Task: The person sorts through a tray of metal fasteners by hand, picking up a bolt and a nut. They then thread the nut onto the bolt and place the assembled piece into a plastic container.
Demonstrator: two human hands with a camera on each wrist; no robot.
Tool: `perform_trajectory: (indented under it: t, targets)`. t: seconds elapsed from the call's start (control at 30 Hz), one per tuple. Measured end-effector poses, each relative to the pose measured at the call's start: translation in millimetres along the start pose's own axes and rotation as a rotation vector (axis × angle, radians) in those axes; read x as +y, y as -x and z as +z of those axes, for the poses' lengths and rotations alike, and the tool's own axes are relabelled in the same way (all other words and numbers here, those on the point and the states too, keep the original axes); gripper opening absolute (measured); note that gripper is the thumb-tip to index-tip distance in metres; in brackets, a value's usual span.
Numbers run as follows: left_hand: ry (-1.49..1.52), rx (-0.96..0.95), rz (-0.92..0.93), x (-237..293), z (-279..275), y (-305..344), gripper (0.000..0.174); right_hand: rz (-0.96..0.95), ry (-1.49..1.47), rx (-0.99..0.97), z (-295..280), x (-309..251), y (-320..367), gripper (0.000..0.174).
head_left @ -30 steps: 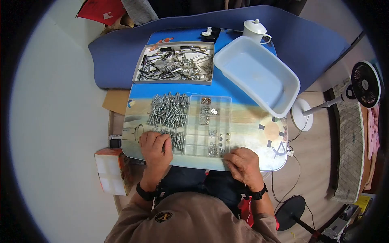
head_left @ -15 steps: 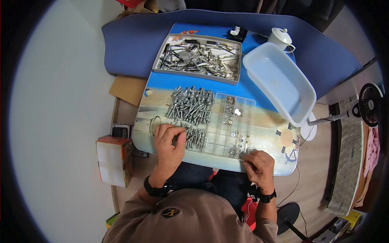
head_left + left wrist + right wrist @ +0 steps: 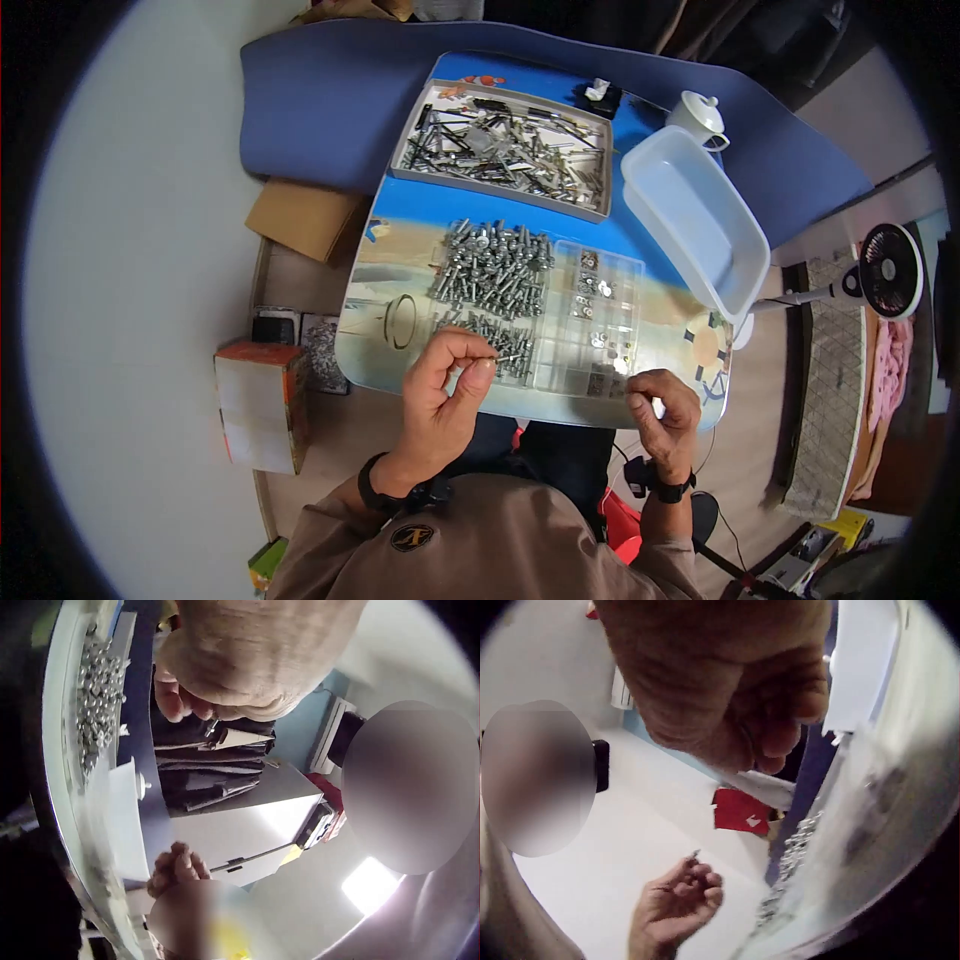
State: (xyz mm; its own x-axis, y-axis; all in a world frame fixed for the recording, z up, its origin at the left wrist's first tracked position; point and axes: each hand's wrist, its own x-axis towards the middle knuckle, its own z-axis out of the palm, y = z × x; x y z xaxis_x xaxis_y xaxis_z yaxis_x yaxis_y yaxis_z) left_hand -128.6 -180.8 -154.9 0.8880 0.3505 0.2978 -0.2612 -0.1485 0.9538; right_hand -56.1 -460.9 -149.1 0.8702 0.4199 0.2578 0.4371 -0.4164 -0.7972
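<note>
In the head view my left hand (image 3: 442, 398) is raised over the table's front edge, pinching a small metal bolt (image 3: 498, 359) between thumb and index finger. The bolt's tip shows at the fingertips in both wrist views. Behind this hand lie piles of silver bolts (image 3: 492, 270), larger ones farther back and smaller ones nearer. A clear compartment box (image 3: 560, 345) stands to their right, with nuts and washers (image 3: 597, 287) in some cells. Near the box's front right corner is my right hand (image 3: 668, 412), thumb and fingers bent together; I cannot tell whether they hold anything.
A shallow cardboard tray (image 3: 500, 195) of mixed metal hardware sits at the back. Right of it are a translucent white tub (image 3: 690, 210) and a lidded white mug (image 3: 698, 118). A fan (image 3: 890, 270) stands past the table's right side.
My left hand has risen from the small bolts toward me, now with a bolt at its fingertips. My right hand has drawn slightly away from the box. The head view has shifted.
</note>
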Motion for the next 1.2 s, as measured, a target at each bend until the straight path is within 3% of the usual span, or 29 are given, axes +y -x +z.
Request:
perform_trajectory:
  t: [0.07,0.23,0.4,0.47,0.57,0.63,0.77,0.83,0.87,0.93,1.0,1.07,1.13,1.2]
  targets:
    - [0.423,-0.093,-0.385,7,5,4,0.014,-0.073,-0.176,-0.062,6,-18,-8,0.020]
    - [0.563,-0.288,-0.504,-1,27,13,0.018,0.259,-0.400,-0.114,37,-51,-20,0.021]
    - [0.618,-0.325,-0.537,-6,42,25,0.019,0.297,-0.353,-0.169,42,-44,-5,0.025]
    - [0.646,-0.334,-0.517,-6,47,28,0.019,0.419,-0.534,-0.145,40,-43,2,0.021]
    - [0.544,-0.369,-0.461,-5,51,32,0.017,0.371,-0.512,-0.112,38,-38,14,0.018]
    - [0.401,-0.383,-0.263,-6,56,34,0.014,0.355,-0.485,-0.101,36,-35,20,0.017]
    - [0.258,-0.392,-0.231,-4,59,29,0.015,0.371,-0.448,-0.059,31,-38,22,0.014]
    - [0.097,-0.369,-0.065,-8,61,27,0.013,0.369,-0.455,-0.065,29,-36,21,0.013]
    - [0.095,-0.370,-0.068,-11,62,24,0.013,0.367,-0.463,-0.072,28,-34,20,0.013]
    - [-0.094,-0.338,0.232,-17,65,20,0.012,0.356,-0.447,-0.080,28,-29,19,0.013]
    - [-0.126,-0.341,0.243,-20,69,17,0.010,0.350,-0.434,-0.089,29,-23,17,0.013]
    - [-0.159,-0.344,0.252,-21,72,15,0.008,0.177,-0.237,-0.102,28,-18,9,0.014]
    - [-0.156,-0.396,0.123,-20,73,15,0.011,0.146,-0.264,-0.114,27,-14,3,0.016]
    - [-0.165,-0.395,0.108,-19,76,13,0.011,0.112,-0.289,-0.124,22,-11,-6,0.020]
